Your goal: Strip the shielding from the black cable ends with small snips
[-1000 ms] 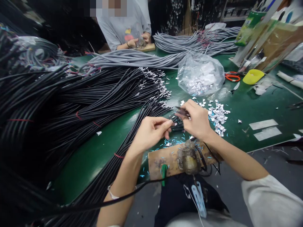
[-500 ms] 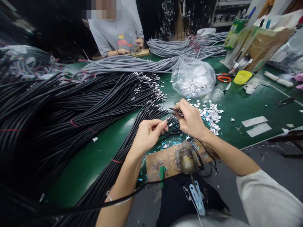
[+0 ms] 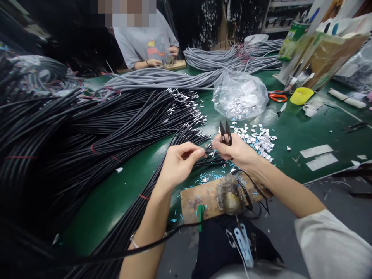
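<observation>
My left hand (image 3: 181, 162) is pinched at the fingertips around the end of a black cable, mostly hidden by the fingers; thin wire tips show just beyond them. Close by on the right, my right hand (image 3: 234, 149) grips dark thread snips (image 3: 226, 131), their two blades pointing up and apart. My right thumb and forefinger come near the wire tips; whether they touch them I cannot tell. Under and behind both hands lies a bundle of black cables (image 3: 171, 155) with stripped, silvery ends. Foil scraps (image 3: 261, 141) and blue wire trimmings (image 3: 210, 176) are scattered around.
A wooden board (image 3: 194, 193) with a lump-like fixture lies at the near edge. Beyond are a clear plastic bag (image 3: 241, 97) of scraps, orange-handled scissors (image 3: 278, 96), a yellow cup (image 3: 301, 95) and grey cables (image 3: 162, 79). Across the table a co-worker (image 3: 148, 42) handles something small.
My right hand has turned so the snips, which pointed left, now point upward, and its fingertips have come closer to the cable end. My left hand stays pinched at nearly the same place.
</observation>
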{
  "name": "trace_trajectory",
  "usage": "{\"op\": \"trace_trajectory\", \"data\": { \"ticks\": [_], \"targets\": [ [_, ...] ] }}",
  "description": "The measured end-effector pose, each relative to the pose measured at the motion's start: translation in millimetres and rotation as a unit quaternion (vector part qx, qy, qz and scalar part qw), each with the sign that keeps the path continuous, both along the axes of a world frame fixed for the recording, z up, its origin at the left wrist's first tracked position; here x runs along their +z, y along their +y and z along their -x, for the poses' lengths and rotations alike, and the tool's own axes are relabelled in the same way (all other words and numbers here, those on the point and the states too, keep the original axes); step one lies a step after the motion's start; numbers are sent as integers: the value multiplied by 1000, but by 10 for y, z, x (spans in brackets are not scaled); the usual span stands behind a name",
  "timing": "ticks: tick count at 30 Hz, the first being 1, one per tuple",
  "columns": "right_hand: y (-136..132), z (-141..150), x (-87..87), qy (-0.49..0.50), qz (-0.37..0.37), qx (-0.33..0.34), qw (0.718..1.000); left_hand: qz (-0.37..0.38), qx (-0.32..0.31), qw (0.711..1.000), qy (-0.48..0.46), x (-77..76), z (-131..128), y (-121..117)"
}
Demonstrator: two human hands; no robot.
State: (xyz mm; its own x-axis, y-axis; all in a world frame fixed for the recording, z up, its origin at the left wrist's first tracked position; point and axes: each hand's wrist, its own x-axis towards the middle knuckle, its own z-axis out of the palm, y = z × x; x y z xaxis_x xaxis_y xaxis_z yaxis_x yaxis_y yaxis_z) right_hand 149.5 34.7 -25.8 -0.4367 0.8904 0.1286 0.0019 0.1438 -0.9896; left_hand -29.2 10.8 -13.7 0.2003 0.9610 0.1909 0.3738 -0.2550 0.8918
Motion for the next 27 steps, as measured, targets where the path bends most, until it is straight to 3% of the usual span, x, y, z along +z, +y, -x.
{"op": "trace_trajectory", "data": {
  "ticks": [1, 3, 6, 7, 8, 11, 13, 15, 17, 18, 19, 22, 27],
  "targets": [
    [-5, -1, -6, -5, 2, 16, 1000, -13, -2, 1000, -2, 3, 5, 2],
    [-13, -10, -11, -71, -83, -47, 993, -25, 21, 999, 15, -11, -7, -5],
    [-23, -5, -23, -197, -267, -224, 916, -2, 64, 996, 55, -70, -68, -27],
    [-24, 7, -30, -214, -294, -259, 895, 7, 62, 996, 59, -91, -88, -32],
    [-22, 22, -38, -212, -296, -272, 891, 16, 54, 997, 56, -110, -104, -34],
    [8, 48, -52, -147, -211, -230, 939, 41, 33, 998, 37, -136, -115, -29],
    [49, 14, -37, -126, -187, -214, 950, 48, 30, 998, 37, -132, -100, -26],
    [98, -66, -3, -140, -238, -292, 916, 44, 35, 998, 33, -117, -76, -27],
    [141, -154, 34, -130, -290, -423, 849, 39, 46, 998, 11, -98, -52, -33],
    [154, -184, 47, -123, -292, -456, 832, 35, 53, 998, -3, -89, -43, -36],
    [158, -199, 56, -123, -282, -449, 839, 30, 58, 998, -15, -80, -37, -38],
    [120, -160, 55, -128, -247, -284, 918, 14, 63, 997, -32, -60, -34, -46],
    [24, -73, 67, -68, -234, -197, 950, -25, 70, 997, -15, -44, -46, -65]
  ]
}}
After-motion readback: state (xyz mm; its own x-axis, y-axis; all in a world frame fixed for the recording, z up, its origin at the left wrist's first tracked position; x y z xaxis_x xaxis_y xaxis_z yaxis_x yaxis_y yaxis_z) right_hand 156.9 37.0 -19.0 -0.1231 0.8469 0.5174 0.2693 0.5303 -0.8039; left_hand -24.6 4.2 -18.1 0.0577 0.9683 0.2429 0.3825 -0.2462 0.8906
